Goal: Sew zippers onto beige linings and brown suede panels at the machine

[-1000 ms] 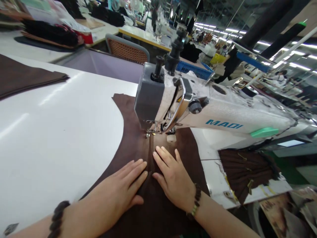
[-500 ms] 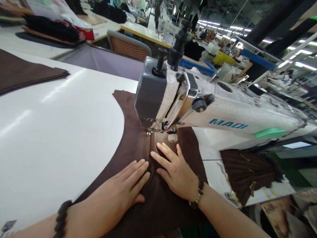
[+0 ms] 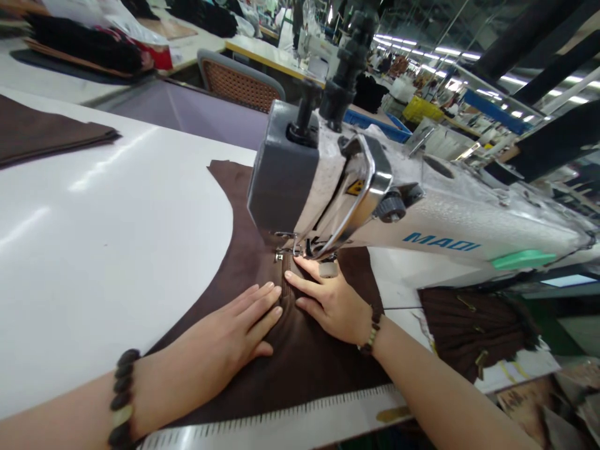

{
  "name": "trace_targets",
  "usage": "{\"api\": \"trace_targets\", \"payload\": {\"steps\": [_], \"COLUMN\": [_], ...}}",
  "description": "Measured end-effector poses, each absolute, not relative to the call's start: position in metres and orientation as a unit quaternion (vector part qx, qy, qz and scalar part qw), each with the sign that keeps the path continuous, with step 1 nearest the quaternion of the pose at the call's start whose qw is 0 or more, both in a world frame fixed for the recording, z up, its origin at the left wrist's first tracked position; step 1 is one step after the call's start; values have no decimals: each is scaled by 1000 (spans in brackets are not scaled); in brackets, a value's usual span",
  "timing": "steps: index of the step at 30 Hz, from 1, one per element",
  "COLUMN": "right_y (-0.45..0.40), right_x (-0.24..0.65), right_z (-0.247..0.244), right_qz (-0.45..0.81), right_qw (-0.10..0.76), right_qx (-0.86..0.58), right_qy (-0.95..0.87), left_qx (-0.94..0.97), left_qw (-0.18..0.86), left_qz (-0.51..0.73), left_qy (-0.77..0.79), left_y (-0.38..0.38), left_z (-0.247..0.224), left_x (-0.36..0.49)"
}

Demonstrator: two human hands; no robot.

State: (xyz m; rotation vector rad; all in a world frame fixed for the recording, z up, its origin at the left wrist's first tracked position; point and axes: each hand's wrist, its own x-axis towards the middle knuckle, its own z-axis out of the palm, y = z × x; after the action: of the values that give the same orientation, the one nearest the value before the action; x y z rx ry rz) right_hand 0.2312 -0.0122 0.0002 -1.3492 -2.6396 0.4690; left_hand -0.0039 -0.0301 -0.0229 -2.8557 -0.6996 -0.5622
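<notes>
A dark brown fabric piece [image 3: 328, 369] lies on the white machine table, running beneath the head of a sewing machine [image 3: 285, 169]. Along its middle runs a stitched seam or zipper strip [image 3: 286, 272] that leads up to the presser foot [image 3: 280, 255]. My left hand [image 3: 234, 331] rests flat on the fabric left of this strip, fingers stretched out. To the right, my right hand [image 3: 328, 300] also lies on the fabric with fingers spread, its index fingertip at the strip. Its upper fingers reach close beside the needle area and are partly hidden by the machine.
A printed ruler scale [image 3: 272, 420] runs along the table's front edge. More brown fabric [image 3: 47, 131] lies at the far left. Pleated brown pieces with zipper pulls [image 3: 469, 328] lie at the right. A chair [image 3: 239, 78] stands behind the table.
Both hands and the fabric have moved forward toward the needle, the right hand now partly under the machine head. The ruler scale at the front edge has come into view.
</notes>
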Motion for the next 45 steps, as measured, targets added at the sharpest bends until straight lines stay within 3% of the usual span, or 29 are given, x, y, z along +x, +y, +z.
{"api": "trace_targets", "payload": {"steps": [10, 15, 31, 45], "right_y": [15, -3, -22, -14], "right_x": [235, 221, 219, 221], "right_z": [4, 7, 0, -2], "right_qz": [172, 109, 188, 165], "right_qw": [64, 78, 155, 129], "right_qx": [-434, -468, -456, -452], "right_qy": [-882, -873, -856, -867], "left_qx": [-948, -947, -945, -947], "left_qw": [82, 91, 118, 95], "left_qz": [-181, -189, -184, -137], "left_qy": [-251, -245, -242, -273], "left_y": [-9, -6, -5, 2], "left_z": [-25, -16, -22, -23], "left_x": [-3, -2, -1, 4]}}
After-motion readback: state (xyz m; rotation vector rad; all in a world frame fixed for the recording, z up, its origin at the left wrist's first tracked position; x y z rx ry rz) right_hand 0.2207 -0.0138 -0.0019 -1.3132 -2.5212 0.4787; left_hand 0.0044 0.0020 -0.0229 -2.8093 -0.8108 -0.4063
